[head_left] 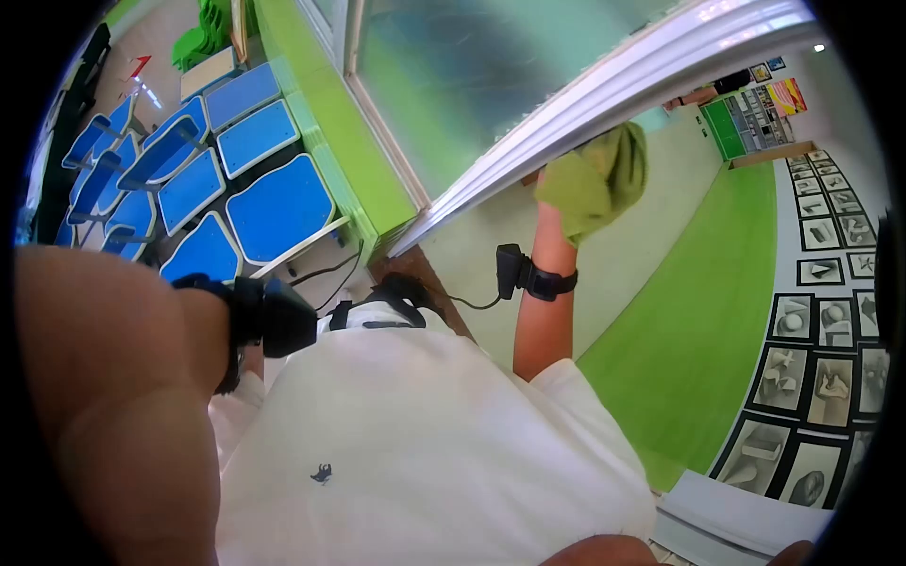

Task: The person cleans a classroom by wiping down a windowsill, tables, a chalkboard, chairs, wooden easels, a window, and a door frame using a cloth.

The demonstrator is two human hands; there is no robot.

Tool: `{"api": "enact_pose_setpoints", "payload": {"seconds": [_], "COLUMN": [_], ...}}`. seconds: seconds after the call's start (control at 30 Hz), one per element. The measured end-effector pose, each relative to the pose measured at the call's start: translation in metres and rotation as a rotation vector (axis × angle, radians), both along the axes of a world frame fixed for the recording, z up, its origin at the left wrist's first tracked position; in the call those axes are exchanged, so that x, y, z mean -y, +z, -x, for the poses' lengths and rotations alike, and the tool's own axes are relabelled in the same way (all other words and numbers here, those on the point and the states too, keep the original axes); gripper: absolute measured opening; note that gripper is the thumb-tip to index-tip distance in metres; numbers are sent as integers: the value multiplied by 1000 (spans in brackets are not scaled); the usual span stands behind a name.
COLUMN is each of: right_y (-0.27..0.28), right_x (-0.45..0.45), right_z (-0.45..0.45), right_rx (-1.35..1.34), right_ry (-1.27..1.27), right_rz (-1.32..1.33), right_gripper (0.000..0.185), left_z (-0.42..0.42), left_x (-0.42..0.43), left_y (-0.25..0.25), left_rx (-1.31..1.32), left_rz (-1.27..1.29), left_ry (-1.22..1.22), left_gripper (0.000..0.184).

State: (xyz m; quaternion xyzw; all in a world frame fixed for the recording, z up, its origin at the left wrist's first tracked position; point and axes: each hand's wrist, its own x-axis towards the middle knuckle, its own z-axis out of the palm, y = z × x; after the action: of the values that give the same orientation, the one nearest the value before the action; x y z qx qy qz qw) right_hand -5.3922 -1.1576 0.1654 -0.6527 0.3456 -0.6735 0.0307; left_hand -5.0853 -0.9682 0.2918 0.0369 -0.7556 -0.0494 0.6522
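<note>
My right arm stretches up toward a white window frame (528, 151), with a black strapped device (538, 278) on the wrist. A green cloth (599, 179) is bunched over my right hand (554, 215), which grips it beside the frame; the cloth hides most of the fingers. My left arm (104, 377) is bent close to the camera at the left and wears a similar black device (274, 316). The left hand itself is hidden. The glass pane (462, 75) within the frame looks hazy, with streaks on it.
Several blue-topped desks and chairs (280, 208) stand at the left by a green ledge (363, 189). Cables (344, 278) hang near my waist. Beyond the frame are a green-and-white wall (698, 255), framed pictures (793, 316) and another person's arm (700, 95).
</note>
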Motion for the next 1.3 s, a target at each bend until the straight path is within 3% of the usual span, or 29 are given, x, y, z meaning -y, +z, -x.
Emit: {"api": "enact_pose_setpoints", "payload": {"seconds": [0.2,0.5,0.8,1.1,1.3], "right_y": [-41,11,-6,21,-1], "right_x": [-48,-13,-39,-9,-52], "right_z": [-33,0,-67,-22,-45], "right_rx": [-116,-1,-247,-179,-528], "right_ry": [-27,-48,26,-5,-64], "right_rz": [0,8,-16,-58,-52], "right_gripper": [61,60,58,57,56], "left_z": [-4,2,34,62,81], "left_x": [-4,-16,-25,-20,-28], "left_y": [-3,12,33,34,36], "left_rx": [-21,21,-53,-86,-119], "left_rz": [39,-40,-179,-275,-341], "left_ry": [-50,-133,-317,-730,-963], "left_gripper": [31,29,27,25,24]}}
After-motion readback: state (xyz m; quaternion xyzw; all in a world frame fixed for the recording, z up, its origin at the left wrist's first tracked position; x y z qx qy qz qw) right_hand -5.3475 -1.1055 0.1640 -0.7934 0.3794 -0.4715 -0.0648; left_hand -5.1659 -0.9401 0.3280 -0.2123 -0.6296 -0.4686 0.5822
